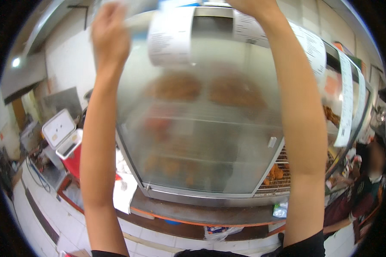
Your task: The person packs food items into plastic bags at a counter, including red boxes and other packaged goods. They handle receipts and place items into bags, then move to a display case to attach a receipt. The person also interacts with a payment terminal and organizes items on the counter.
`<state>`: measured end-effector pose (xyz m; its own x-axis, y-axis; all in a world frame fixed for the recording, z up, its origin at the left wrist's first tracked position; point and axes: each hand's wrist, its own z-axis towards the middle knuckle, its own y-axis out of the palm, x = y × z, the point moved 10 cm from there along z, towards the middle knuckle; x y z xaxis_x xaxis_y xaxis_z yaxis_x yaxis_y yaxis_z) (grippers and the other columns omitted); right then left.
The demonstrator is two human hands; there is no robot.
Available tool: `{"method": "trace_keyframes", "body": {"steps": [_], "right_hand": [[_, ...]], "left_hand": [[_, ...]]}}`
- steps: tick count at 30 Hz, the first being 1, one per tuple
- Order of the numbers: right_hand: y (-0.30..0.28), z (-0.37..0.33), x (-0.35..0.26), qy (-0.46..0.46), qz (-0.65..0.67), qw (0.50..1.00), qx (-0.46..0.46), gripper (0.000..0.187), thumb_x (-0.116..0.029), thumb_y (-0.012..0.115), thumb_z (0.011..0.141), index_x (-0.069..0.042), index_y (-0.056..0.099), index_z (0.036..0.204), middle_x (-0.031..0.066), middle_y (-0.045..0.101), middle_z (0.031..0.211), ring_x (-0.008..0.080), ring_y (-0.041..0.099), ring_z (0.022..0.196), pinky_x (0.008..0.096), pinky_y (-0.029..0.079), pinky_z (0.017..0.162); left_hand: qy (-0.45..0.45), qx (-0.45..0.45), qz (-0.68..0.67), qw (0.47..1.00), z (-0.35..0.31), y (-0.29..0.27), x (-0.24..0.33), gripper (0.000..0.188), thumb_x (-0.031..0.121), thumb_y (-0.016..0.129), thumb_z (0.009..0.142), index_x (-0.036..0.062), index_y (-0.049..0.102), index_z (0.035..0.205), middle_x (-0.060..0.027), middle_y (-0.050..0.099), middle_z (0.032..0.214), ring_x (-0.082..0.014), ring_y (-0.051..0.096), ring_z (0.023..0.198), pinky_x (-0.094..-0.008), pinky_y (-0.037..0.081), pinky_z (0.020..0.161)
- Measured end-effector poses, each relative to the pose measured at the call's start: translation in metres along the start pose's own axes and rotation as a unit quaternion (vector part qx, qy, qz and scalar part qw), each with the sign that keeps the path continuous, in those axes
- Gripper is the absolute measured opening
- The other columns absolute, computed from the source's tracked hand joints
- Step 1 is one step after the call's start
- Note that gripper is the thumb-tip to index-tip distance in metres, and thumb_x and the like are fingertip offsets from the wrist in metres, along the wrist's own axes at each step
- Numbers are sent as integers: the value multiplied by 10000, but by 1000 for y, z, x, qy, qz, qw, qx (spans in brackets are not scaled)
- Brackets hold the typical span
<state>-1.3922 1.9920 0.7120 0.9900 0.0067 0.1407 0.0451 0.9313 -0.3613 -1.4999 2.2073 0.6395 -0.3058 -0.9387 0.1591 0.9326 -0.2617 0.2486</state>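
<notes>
Both my arms reach up in front of a glass-fronted food warmer cabinet (201,145) with a fogged sliding pane. My left hand (110,36), blurred, is raised by the cabinet's upper left corner; its fingers look curled in, and what they hold, if anything, is unclear. At the cabinet's top edge is my right hand (255,7), its fingers cut off by the frame. A white printed paper slip (170,38) hangs between the hands, and another slip (248,29) hangs beside my right wrist. Behind the fogged glass, brown fried food (178,87) shows dimly on the upper shelf.
More paper slips (345,100) hang along the cabinet's right side. Fried pieces (275,172) lie on a wire rack at the pane's right. A red cooler with an open white lid (59,127) stands left. A person (366,192) is at the far right.
</notes>
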Motion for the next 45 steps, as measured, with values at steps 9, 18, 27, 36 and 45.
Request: {"method": "trace_keyframes", "body": {"steps": [9,18,27,36,45], "right_hand": [[10,-338,-57,178,233,956,-20,289,-170,732,848,-42,588,632,68,588,698,211,570,654,332,434,591],[-91,-883,-218,753,17,553,-356,297,-328,695,819,-80,664,979,158,673,920,364,618,946,469,493,818],[-364,-1109,-491,955,-128,258,-72,455,-458,745,782,-107,689,1066,165,704,972,315,666,959,398,530,834],[-490,-1207,-555,933,-22,185,308,318,-299,670,894,-85,638,1126,36,653,879,132,625,782,292,495,591],[-767,-1311,-538,946,-74,153,278,354,-306,687,877,-56,631,1121,73,670,937,143,641,753,285,496,586]], "left_hand": [[-63,-416,-432,797,-302,-14,103,286,292,690,850,56,575,738,-113,604,786,-256,601,762,-336,483,711],[-290,-841,-412,197,-683,-28,291,183,157,695,884,27,596,967,-50,632,873,-122,596,821,-278,479,758],[-108,-887,-450,4,-912,14,662,189,212,674,896,47,624,974,-49,648,870,-125,591,788,-286,492,717],[-29,-976,-216,-3,-1189,45,936,284,329,720,779,104,665,943,-74,692,830,-193,665,788,-334,533,719],[-47,-975,-198,92,-1317,200,1091,244,284,737,725,113,705,896,-107,711,895,-267,676,787,-401,545,693]]}}
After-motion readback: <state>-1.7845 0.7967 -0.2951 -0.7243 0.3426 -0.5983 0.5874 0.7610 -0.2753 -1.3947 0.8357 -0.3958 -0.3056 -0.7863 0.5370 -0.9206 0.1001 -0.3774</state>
